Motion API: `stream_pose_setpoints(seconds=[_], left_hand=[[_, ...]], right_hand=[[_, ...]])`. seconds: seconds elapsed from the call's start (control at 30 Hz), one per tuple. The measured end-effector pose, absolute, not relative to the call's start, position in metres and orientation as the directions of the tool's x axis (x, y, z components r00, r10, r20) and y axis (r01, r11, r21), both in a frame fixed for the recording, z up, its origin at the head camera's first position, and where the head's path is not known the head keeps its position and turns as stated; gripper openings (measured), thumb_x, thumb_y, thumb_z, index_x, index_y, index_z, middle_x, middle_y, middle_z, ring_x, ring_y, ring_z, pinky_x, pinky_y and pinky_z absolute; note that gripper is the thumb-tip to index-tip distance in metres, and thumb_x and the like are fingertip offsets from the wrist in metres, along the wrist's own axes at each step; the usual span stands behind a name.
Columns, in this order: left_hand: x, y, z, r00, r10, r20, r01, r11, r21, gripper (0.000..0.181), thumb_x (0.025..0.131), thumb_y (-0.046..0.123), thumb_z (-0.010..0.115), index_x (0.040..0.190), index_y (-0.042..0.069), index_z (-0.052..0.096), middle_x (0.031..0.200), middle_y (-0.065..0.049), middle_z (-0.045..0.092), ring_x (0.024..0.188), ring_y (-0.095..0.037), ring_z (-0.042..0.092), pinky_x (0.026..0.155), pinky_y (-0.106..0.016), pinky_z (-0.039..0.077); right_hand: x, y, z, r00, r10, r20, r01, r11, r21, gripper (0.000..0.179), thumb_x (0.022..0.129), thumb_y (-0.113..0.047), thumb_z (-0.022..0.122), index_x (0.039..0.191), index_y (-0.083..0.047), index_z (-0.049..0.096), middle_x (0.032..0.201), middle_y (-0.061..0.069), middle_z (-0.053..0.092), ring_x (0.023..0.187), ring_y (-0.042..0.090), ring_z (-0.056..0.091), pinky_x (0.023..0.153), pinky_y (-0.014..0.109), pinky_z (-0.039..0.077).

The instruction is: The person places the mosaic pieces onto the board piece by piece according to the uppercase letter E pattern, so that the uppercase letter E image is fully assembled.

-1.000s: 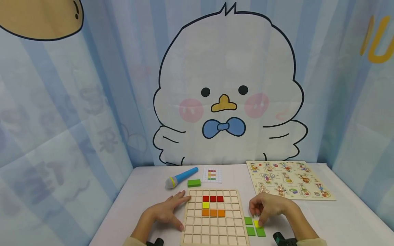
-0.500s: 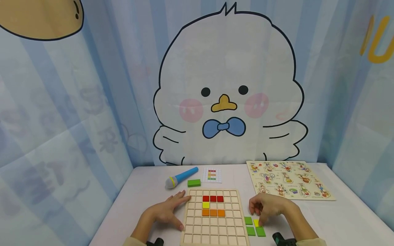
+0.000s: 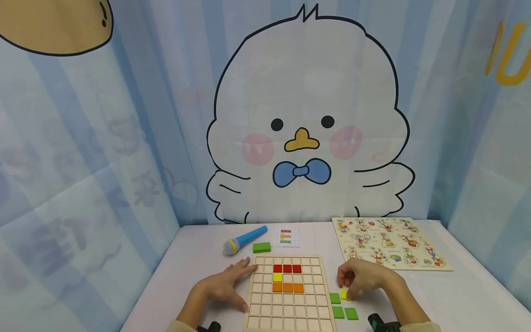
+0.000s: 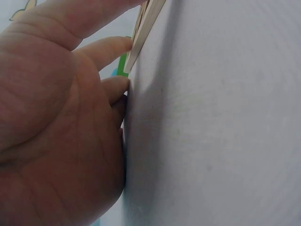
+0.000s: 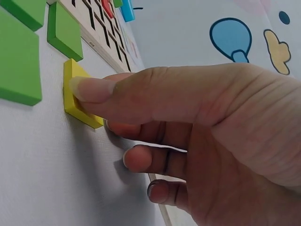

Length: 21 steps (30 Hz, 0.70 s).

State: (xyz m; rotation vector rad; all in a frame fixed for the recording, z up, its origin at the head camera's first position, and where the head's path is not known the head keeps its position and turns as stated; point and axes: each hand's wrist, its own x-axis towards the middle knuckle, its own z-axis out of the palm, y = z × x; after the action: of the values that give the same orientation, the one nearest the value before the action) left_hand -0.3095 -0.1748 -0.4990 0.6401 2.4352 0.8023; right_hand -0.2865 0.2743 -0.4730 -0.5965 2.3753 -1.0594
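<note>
My right hand pinches a small square yellow tile just right of the grid board. In the right wrist view the thumb lies over that tile's face, the index finger is mostly hidden behind, and the other fingers curl loosely. Beside it lie green tiles, 3 in all. My left hand, fingers spread, touches the left edge of the wooden grid board. The board bears red tiles in one row, a single yellow tile below them, and orange tiles under that.
Behind the board lie a blue toy microphone, a green block and a small card with a coloured grid pattern. A wooden picture puzzle lies at the back right. A printed curtain surrounds the white table.
The right hand has drawn the yellow tile slightly away from the near green tile, leftward and toward the back. The left hand and the board have stayed in place.
</note>
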Motion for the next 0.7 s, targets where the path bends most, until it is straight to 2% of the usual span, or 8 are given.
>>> stream_pose_setpoints(seconds=[0.37,0.7], left_hand=[[-0.3089,-0.1754,-0.4985,-0.766,0.571,-0.295,0.283,0.711,0.644,0.105,0.073,0.041,0.094,0.162,0.037,0.036,0.176,-0.008,0.012,0.161,-0.045,0.007,0.122,-0.076,0.009],[-0.3084,-0.1753,-0.4979,-0.768,0.568,-0.294,0.285,0.715,0.638,0.104,0.074,0.04,0.094,0.161,0.038,0.037,0.177,-0.007,0.012,0.16,-0.047,0.007,0.12,-0.079,0.009]], right_hand=[[-0.2904,0.2742,-0.4751,-0.814,-0.55,-0.189,-0.248,0.621,-0.744,0.021,0.076,0.0,0.085,0.091,-0.007,0.073,0.08,0.002,0.062,0.074,0.015,0.054,0.061,0.024,0.042],[-0.2904,0.2723,-0.4742,-0.827,-0.538,-0.163,-0.259,0.623,-0.738,0.025,0.073,0.0,0.086,0.091,-0.006,0.069,0.082,0.005,0.062,0.075,0.016,0.054,0.061,0.024,0.042]])
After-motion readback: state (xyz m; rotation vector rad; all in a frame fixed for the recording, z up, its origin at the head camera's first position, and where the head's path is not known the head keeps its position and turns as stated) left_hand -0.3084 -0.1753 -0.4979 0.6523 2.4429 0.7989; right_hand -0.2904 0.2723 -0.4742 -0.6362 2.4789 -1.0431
